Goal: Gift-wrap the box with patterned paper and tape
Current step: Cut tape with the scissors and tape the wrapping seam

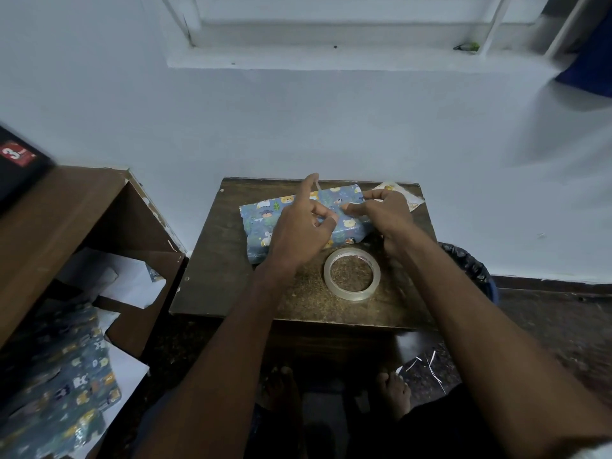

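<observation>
The box, wrapped in blue paper with cartoon animals, lies across the far half of a small dark wooden table. My left hand hovers over its middle. Its index finger points up with a short clear tape strip stuck to the tip, and its other fingers bend down toward the paper. My right hand rests on the box's right part, with the index finger and thumb laid on the paper. A roll of clear tape lies flat on the table, just in front of the box.
A scrap of pale paper sits at the table's far right corner. A brown shelf unit stands at the left, with loose wrapping paper spilling from it. A black-lined bin is to the right. My bare feet are under the table.
</observation>
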Demonstrator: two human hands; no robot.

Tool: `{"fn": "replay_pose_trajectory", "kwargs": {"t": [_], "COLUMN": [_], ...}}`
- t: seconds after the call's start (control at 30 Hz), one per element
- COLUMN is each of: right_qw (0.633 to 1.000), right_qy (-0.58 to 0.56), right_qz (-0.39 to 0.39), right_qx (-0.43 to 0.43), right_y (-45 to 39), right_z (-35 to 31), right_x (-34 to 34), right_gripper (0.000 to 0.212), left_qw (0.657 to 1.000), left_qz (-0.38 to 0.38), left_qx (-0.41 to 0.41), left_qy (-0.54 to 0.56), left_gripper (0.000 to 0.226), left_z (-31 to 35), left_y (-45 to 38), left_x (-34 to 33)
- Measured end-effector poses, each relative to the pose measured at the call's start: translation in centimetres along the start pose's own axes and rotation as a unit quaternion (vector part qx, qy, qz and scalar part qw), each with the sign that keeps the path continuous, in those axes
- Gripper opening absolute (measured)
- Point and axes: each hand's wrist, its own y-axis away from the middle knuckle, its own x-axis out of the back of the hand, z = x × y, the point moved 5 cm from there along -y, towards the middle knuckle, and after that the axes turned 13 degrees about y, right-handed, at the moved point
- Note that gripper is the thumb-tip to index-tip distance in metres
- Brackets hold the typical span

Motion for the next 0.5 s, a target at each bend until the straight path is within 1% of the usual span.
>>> {"fn": "replay_pose_trajectory", "kwargs": {"t": [0.03,0.1,0.13,0.2,0.23,0.33,0.4,0.5], "right_qw": [1.0,1.0,1.0,0.999,0.999,0.998,0.998,0.999], "right_qy": [0.002,0.017,0.021,0.007,-0.007,-0.023,-0.022,-0.017], "right_qz": [-0.003,-0.001,0.002,0.004,-0.001,-0.014,-0.013,0.0], "right_qx": [0.001,-0.009,-0.019,-0.041,-0.048,-0.055,-0.054,-0.038], "right_y": [-0.11,-0.19,-0.23,-0.15,-0.09,-0.12,-0.27,-0.51], "right_z": [-0.02,0.1,0.15,0.15,0.12,0.26,0.38,0.45], "right_x": [-0.1,-0.12,-0.04,0.09,0.09,0.11,0.06,0.07], "right_gripper": [0.032,0.027,0.028,0.04,0.042,0.041,0.04,0.039], "left_qw": [1.0,1.0,1.0,1.0,0.999,0.998,0.998,0.998], "left_qz": [0.002,0.004,0.006,0.01,0.013,0.014,0.016,0.017], "left_qx": [0.001,-0.005,-0.013,-0.029,-0.037,-0.058,-0.05,-0.015], "left_qy": [-0.007,-0.013,-0.011,-0.002,0.003,0.019,0.034,0.063], "left_gripper": [0.082,0.075,0.071,0.062,0.057,0.044,0.045,0.049], "left_z": [0.05,0.1,0.1,0.18,0.24,0.51,0.57,0.57], "left_y": [0.04,0.17,0.22,0.21,0.15,0.05,0.11,-0.06], "left_x": [0.08,0.15,0.14,0.15,0.13,-0.22,-0.41,-0.51]}}
